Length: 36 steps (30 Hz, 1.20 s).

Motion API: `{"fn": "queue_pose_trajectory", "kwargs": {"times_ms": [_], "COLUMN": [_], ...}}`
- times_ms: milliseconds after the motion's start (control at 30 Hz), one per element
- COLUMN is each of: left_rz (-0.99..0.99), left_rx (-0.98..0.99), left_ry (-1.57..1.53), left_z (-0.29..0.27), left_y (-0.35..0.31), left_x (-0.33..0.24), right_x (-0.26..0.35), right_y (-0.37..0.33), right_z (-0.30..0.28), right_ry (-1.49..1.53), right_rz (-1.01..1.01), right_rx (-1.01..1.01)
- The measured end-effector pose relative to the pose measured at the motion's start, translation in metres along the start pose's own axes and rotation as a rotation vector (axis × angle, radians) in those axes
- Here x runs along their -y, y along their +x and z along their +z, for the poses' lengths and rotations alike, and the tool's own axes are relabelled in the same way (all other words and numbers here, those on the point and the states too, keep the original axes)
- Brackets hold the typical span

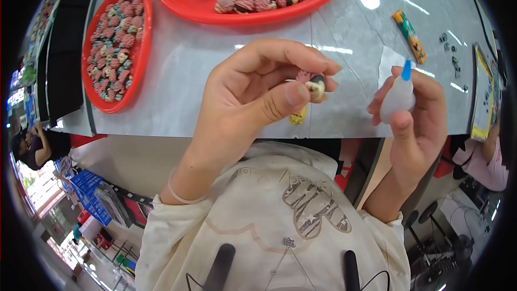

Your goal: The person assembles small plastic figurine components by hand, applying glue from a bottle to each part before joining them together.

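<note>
Pinched between the thumb and fingers of my left hand point(242, 83) is a small figurine point(315, 87) in pink, black and cream. My right hand point(417, 121) grips a translucent white squeeze bottle point(397, 99), its blue nozzle point(407, 70) pointing up. Bottle and figurine are apart, both above the near part of the grey table. Just below my left fingers lies a small yellow object point(297, 116), partly covered, its kind unclear.
A large red tray point(237, 17) of similar figurines stands at the back; a smaller red tray point(145, 48) of pink and blue-grey pieces is on the left. At right lie a green-orange packet point(410, 36), small dark bits point(456, 64) and a yellow-edged board point(481, 94). People sit on both sides.
</note>
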<state>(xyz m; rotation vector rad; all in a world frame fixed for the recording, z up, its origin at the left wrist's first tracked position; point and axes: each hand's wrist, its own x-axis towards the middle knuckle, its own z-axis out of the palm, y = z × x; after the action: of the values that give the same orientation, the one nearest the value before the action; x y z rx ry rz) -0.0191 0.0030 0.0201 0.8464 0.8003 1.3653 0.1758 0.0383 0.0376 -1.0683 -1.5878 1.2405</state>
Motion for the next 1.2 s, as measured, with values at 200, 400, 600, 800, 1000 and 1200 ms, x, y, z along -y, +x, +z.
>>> {"fn": "queue_pose_trajectory", "kwargs": {"times_ms": [200, 400, 600, 800, 1000, 1200], "left_rz": [0.009, -0.071, -0.105, -0.075, -0.089, -0.101], "left_rx": [-0.021, -0.002, -0.002, 0.006, -0.017, -0.023], "left_ry": [-0.065, -0.080, -0.077, -0.050, -0.040, -0.070], "left_z": [0.013, 0.012, 0.013, 0.011, 0.012, 0.011], "left_y": [-0.002, -0.001, 0.000, 0.000, -0.001, -0.001], "left_x": [0.020, 0.022, 0.021, 0.023, 0.021, 0.023], "right_x": [0.011, 0.005, 0.001, 0.014, 0.011, 0.014], "right_y": [-0.009, -0.006, 0.000, -0.005, -0.009, -0.004], "right_z": [-0.020, -0.029, -0.024, -0.032, -0.036, -0.028], "right_ry": [-0.091, -0.032, -0.125, -0.204, -0.375, -0.100], "right_rz": [-0.127, -0.149, -0.225, -0.448, -0.550, -0.408], "right_rx": [-0.110, -0.063, -0.088, 0.107, 0.000, -0.010]}}
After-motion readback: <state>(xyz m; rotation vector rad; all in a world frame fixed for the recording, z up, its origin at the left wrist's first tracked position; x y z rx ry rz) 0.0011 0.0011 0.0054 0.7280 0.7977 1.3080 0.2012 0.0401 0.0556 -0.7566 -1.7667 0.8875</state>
